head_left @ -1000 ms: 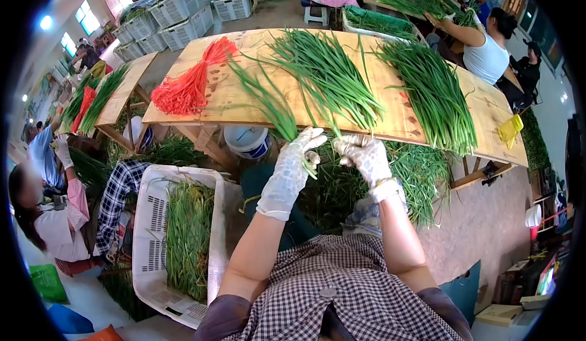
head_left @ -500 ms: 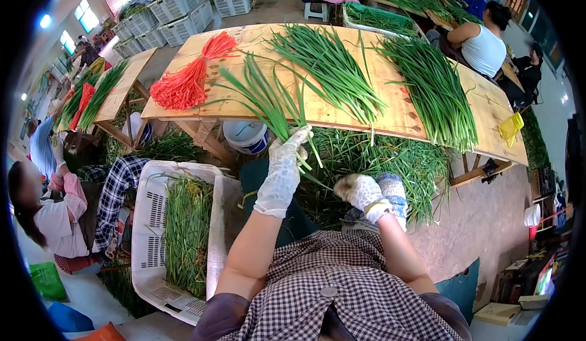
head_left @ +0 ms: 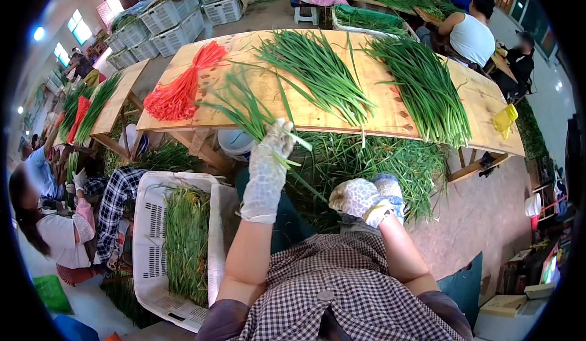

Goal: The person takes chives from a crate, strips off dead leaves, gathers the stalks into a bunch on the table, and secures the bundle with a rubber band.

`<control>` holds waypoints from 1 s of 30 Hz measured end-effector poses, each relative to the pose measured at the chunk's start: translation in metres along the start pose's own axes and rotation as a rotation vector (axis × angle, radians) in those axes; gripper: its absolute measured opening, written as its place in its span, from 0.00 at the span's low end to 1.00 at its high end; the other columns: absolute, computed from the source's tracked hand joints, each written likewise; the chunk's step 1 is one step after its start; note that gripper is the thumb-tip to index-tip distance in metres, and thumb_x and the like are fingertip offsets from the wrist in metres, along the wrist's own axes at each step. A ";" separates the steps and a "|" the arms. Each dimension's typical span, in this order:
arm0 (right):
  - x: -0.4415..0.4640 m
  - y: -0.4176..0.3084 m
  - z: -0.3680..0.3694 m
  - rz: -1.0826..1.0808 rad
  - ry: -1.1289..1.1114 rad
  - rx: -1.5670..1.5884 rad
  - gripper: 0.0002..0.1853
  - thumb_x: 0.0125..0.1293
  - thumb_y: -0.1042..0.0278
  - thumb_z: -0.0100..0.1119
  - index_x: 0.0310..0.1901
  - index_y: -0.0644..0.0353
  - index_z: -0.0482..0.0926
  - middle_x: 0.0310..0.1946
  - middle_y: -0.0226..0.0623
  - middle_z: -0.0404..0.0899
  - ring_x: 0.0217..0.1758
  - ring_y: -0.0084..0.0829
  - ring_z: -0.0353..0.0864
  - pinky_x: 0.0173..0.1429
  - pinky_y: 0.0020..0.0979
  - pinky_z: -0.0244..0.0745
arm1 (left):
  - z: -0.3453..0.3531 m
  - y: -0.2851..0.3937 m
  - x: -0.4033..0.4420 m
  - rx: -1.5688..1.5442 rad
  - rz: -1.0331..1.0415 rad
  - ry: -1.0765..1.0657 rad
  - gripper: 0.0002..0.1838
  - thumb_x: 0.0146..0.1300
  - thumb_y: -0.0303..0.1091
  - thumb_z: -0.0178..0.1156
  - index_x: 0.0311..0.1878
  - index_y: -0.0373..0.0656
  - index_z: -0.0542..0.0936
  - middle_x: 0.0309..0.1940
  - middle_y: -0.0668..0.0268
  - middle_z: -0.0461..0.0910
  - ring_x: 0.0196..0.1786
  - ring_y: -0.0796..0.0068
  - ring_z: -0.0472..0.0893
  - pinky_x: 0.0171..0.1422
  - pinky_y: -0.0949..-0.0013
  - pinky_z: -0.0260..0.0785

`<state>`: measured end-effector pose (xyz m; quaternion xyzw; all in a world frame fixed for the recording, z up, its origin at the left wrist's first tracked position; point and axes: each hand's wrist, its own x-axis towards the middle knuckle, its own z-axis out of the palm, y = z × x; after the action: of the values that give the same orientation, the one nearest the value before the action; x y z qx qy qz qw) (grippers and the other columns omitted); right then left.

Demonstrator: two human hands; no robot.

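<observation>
My left hand (head_left: 268, 161), in a pale patterned glove, is closed around a small bunch of garlic chives (head_left: 244, 112). Their leaves fan up over the table's near edge, and the pale stem ends poke out beside the fingers. My right hand (head_left: 356, 197), gloved alike, is curled closed by my knee; whatever its fingers may hold is hidden. A loose leaf slants down between the two hands. Across the wooden table (head_left: 390, 112) lie a middle pile of chives (head_left: 317, 75) and a right pile of chives (head_left: 424, 91). A bundle of red ties (head_left: 177, 94) sits at its left.
At my left stands a white crate (head_left: 217, 237) with chives inside. Loose green leaves (head_left: 366, 158) cover the floor under the table. A white bucket (head_left: 235, 141) is below its edge, and a yellow object (head_left: 505, 120) rests at its right end. Co-workers sit left and behind.
My left hand has moved slightly left and down with the chives, whose leaves now blur. My right hand has shifted a little and its fingers are curled under. The view has tilted slightly.
</observation>
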<state>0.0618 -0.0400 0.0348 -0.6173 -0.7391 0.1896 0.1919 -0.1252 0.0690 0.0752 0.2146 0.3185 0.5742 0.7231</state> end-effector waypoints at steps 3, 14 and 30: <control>0.021 -0.032 -0.055 0.252 0.521 -0.242 0.11 0.63 0.56 0.59 0.30 0.53 0.84 0.23 0.44 0.79 0.24 0.44 0.80 0.28 0.41 0.76 | 0.015 0.012 -0.018 -0.150 0.012 -0.218 0.08 0.68 0.37 0.58 0.39 0.43 0.77 0.25 0.71 0.75 0.26 0.74 0.73 0.39 0.65 0.69; 0.046 -0.013 -0.049 0.194 0.565 -0.038 0.16 0.61 0.53 0.61 0.26 0.58 0.84 0.18 0.44 0.79 0.17 0.40 0.79 0.26 0.35 0.75 | 0.007 -0.038 -0.001 0.061 -0.227 0.031 0.13 0.65 0.37 0.62 0.50 0.42 0.77 0.41 0.58 0.82 0.18 0.78 0.69 0.29 0.69 0.69; 0.004 -0.005 -0.001 0.154 0.085 -0.109 0.09 0.58 0.56 0.63 0.34 0.50 0.85 0.28 0.42 0.83 0.31 0.43 0.83 0.37 0.38 0.79 | 0.015 0.017 -0.033 -0.190 0.141 -0.256 0.06 0.64 0.31 0.61 0.41 0.40 0.79 0.35 0.62 0.82 0.37 0.67 0.83 0.53 0.55 0.76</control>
<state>0.0576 -0.0372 0.0384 -0.6891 -0.6899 0.1370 0.1742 -0.1313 0.0426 0.1041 0.2383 0.1523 0.6191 0.7326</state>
